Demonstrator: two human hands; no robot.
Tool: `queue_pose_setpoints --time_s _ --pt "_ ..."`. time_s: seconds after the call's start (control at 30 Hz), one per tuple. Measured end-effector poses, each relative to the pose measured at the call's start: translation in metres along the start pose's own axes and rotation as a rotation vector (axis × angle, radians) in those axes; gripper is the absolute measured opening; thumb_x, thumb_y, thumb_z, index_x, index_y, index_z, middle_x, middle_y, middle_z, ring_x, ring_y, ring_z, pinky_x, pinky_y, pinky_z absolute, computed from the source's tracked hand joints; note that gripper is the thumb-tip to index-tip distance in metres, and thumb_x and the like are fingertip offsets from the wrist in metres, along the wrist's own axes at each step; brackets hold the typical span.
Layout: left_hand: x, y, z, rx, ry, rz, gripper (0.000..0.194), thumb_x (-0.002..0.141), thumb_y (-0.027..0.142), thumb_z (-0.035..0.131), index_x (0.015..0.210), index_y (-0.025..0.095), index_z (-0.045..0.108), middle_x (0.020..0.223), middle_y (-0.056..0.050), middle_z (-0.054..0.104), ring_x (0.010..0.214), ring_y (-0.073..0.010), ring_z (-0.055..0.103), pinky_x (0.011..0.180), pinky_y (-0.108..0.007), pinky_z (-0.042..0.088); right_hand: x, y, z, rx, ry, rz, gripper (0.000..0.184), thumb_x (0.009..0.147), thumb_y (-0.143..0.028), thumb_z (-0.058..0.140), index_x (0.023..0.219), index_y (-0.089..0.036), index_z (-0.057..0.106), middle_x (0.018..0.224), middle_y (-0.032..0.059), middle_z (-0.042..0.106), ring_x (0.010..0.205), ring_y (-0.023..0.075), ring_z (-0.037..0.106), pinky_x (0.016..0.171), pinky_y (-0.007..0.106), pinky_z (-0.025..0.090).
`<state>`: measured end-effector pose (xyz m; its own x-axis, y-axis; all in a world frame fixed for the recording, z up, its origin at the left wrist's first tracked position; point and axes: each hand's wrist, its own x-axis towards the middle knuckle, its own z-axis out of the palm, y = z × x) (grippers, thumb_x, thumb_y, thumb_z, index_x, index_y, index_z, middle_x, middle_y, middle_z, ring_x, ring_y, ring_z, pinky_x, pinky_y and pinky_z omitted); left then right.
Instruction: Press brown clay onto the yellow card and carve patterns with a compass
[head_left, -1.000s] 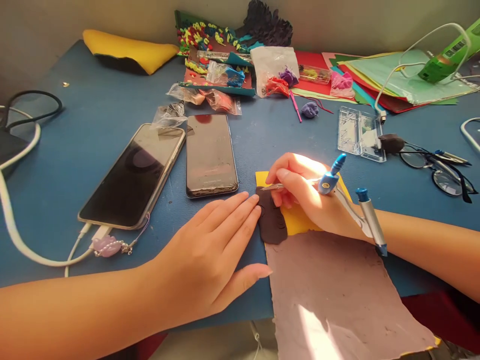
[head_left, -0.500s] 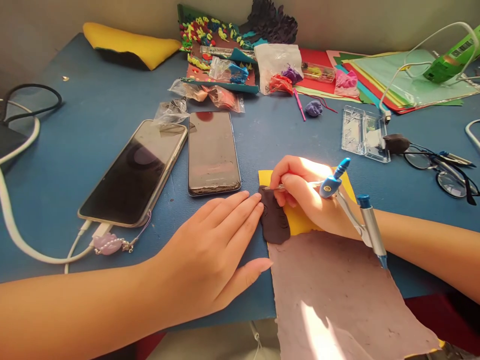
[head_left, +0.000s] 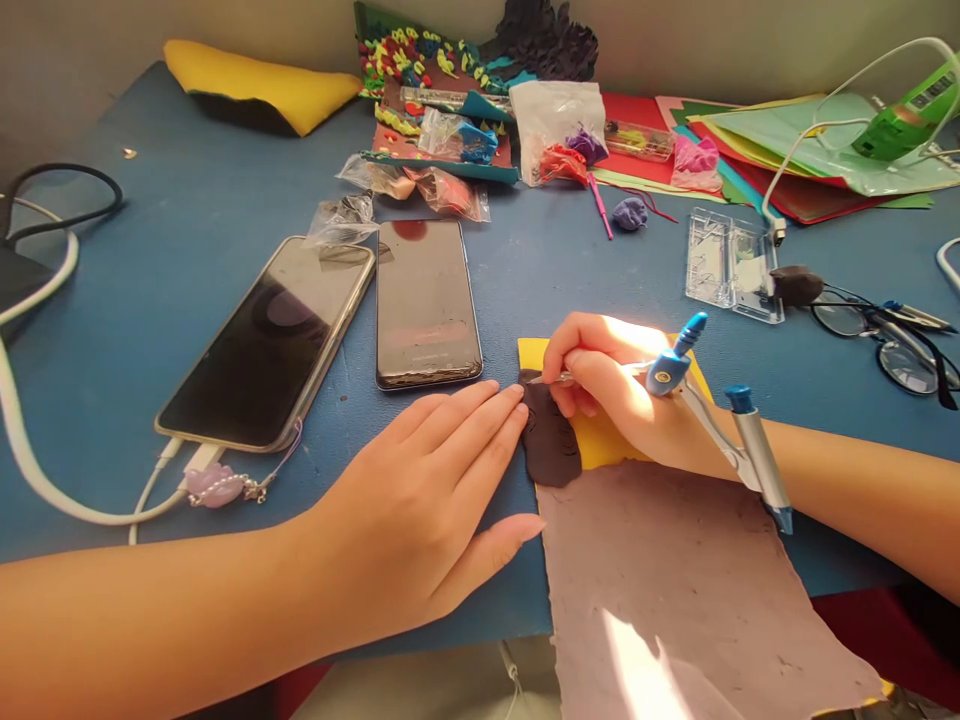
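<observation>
My right hand (head_left: 607,380) pinches one leg of a drawing compass (head_left: 667,370), with its point at the top of a flat dark clay piece (head_left: 551,440). The compass's blue handle and its other, silver-and-blue leg stick out to the right over my wrist. Short curved lines mark the clay, which lies on a yellow sheet (head_left: 596,445). Below it, a thin greyish-mauve clay layer (head_left: 667,570) covers the sheet and hangs past the table edge. My left hand (head_left: 442,490) lies flat, fingers stretched out, its fingertips at the dark clay's left edge.
Two phones, one dark (head_left: 429,310) and one charging (head_left: 262,350), lie left of the work. Glasses (head_left: 892,330) and a clear plastic case (head_left: 731,265) are at right. Clay bags (head_left: 450,190), a pink tool (head_left: 600,205) and coloured sheets (head_left: 795,190) sit toward the back.
The compass has swung slightly, its free silver leg shifting to the right. My right hand has moved very slightly; my left hand stays in place.
</observation>
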<state>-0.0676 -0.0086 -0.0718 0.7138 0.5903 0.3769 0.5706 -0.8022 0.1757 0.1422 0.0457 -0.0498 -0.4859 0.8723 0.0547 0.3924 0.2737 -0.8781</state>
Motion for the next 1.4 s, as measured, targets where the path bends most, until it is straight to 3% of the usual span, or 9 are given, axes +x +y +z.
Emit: queue_pose_setpoints --time_s 0.5,1.13,1.4 --pt "0.0056 0.0003 -0.0047 -0.013 -0.108 -0.048 0.045 0.095 0.029 0.041 0.132 0.004 0.051 0.143 -0.018 0.049 0.136 -0.0295 0.042 0.106 -0.045 0.039 -0.0008 -0.0016 -0.0015 0.010 -0.030 0.036 0.018 0.085 -0.011 0.037 0.076 -0.019 0.049 0.059 -0.0043 0.053 0.054 0.0082 0.047 0.053 0.021 0.038" --pt "0.0053 -0.0010 -0.0036 -0.013 -0.086 -0.031 0.044 0.094 0.027 0.042 0.131 0.004 0.051 0.143 -0.017 0.050 0.135 -0.0289 0.043 0.104 -0.044 0.039 -0.0005 -0.0046 -0.0031 0.005 -0.070 0.049 0.023 0.081 -0.002 0.036 0.072 -0.020 0.048 0.057 -0.0053 0.051 0.050 0.0067 0.044 0.048 0.019 0.035" --pt "0.0072 0.0017 -0.0071 -0.021 -0.128 -0.082 0.049 0.094 0.028 0.043 0.137 0.006 0.046 0.142 -0.017 0.050 0.136 -0.0304 0.042 0.106 -0.044 0.039 -0.0033 -0.0063 -0.0032 0.038 0.015 0.064 0.023 0.085 -0.006 0.037 0.071 -0.020 0.049 0.054 -0.0044 0.049 0.049 0.0083 0.045 0.047 0.021 0.035"
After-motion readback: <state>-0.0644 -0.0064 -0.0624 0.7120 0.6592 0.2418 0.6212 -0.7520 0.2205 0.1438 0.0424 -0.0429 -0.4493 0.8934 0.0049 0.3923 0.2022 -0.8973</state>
